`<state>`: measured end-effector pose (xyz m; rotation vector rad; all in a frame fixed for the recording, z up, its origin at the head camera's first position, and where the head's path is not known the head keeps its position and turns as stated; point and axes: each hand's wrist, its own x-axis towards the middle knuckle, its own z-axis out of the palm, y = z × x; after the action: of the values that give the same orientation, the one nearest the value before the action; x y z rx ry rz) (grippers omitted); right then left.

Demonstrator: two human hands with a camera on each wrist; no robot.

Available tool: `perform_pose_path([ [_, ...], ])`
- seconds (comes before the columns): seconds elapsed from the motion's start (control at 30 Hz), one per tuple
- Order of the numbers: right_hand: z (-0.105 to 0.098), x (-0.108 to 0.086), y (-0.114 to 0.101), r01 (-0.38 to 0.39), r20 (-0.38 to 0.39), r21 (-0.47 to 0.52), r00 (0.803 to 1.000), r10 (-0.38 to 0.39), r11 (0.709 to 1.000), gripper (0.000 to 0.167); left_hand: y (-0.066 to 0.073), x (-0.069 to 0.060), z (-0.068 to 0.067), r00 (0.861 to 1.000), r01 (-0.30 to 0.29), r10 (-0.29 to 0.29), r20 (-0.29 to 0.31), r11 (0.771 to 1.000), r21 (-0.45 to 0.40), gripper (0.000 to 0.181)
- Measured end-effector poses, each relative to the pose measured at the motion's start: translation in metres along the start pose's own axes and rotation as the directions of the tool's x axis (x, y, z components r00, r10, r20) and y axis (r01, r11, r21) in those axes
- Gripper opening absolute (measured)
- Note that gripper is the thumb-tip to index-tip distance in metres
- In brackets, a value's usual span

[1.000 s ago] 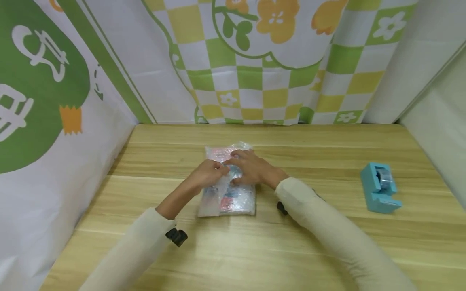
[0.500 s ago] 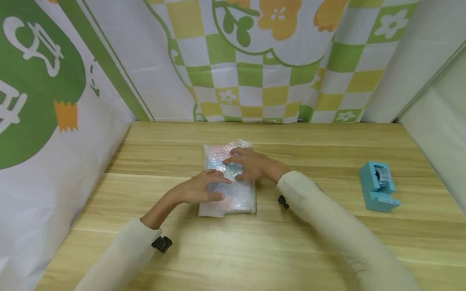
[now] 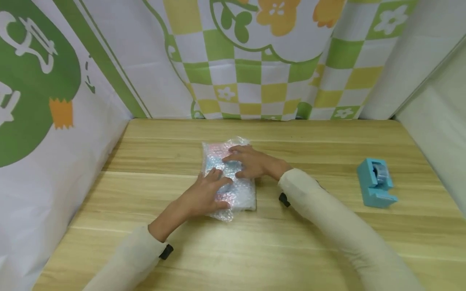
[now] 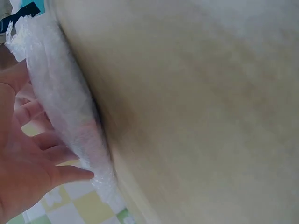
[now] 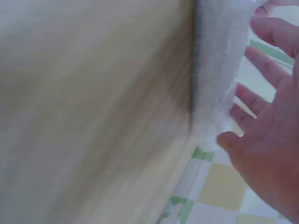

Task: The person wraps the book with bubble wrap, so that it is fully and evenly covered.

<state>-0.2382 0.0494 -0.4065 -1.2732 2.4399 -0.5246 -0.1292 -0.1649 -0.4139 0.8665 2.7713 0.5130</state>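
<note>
A flat rectangular package in clear bubble wrap (image 3: 242,194) lies on the wooden table, with pink and blue patches showing through the film. My left hand (image 3: 204,195) rests on its lower left part, fingers spread. On the upper right part lies my right hand (image 3: 253,162), its fingers also spread over the wrap. In the left wrist view the bubble wrap (image 4: 65,88) stands beside the fingers of the left hand (image 4: 32,154). The right wrist view shows the right hand (image 5: 268,116) with fingertips touching the wrap (image 5: 215,70). What is inside is blurred by the film.
A blue tape dispenser (image 3: 376,184) with a roll of clear tape stands on the right of the wooden table (image 3: 291,250). Behind the table hangs a green and yellow checked cloth (image 3: 251,81). A white printed sheet (image 3: 73,153) borders the left side.
My left hand let go of the pinched wrap near the middle, drew back, then came down spread on the lower left part. The right hand stayed nearly in place on the package.
</note>
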Motion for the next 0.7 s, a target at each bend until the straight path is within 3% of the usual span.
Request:
perform_pose_path([
  [0.17,0.002,-0.021,0.005,0.011,-0.159,0.050,0.987,-0.003,0.999,0.052,0.003,0.002,0.003,0.998,-0.047,0.049,-0.031,0.997,0.063,0.064],
  [0.27,-0.006,-0.047,0.002,-0.102,-0.249,0.072,0.961,0.117,0.992,0.050,0.005,0.003,0.004,0.998,-0.054,0.057,-0.035,0.995,0.079,0.063],
  [0.33,-0.016,-0.071,0.001,-0.222,-0.300,0.100,0.923,0.242,0.970,0.048,0.006,0.004,0.004,0.998,-0.059,0.062,-0.034,0.994,0.091,0.063],
  [0.4,-0.026,-0.101,0.002,-0.343,-0.352,0.143,0.859,0.372,0.928,0.045,0.006,0.005,0.004,0.997,-0.067,0.070,-0.036,0.993,0.095,0.063],
  [0.47,-0.033,-0.135,0.007,-0.453,-0.394,0.196,0.775,0.493,0.870,0.044,0.006,0.005,0.005,0.996,-0.076,0.080,-0.039,0.992,0.103,0.063],
  [0.63,-0.038,-0.227,0.021,-0.581,-0.436,0.388,0.568,0.698,0.715,0.056,0.006,0.007,0.005,0.993,-0.089,0.096,-0.065,0.991,0.102,0.062],
  [0.7,-0.035,-0.257,0.025,-0.617,-0.434,0.458,0.473,0.767,0.640,0.059,0.005,0.006,0.005,0.994,-0.084,0.091,-0.068,0.992,0.092,0.062],
])
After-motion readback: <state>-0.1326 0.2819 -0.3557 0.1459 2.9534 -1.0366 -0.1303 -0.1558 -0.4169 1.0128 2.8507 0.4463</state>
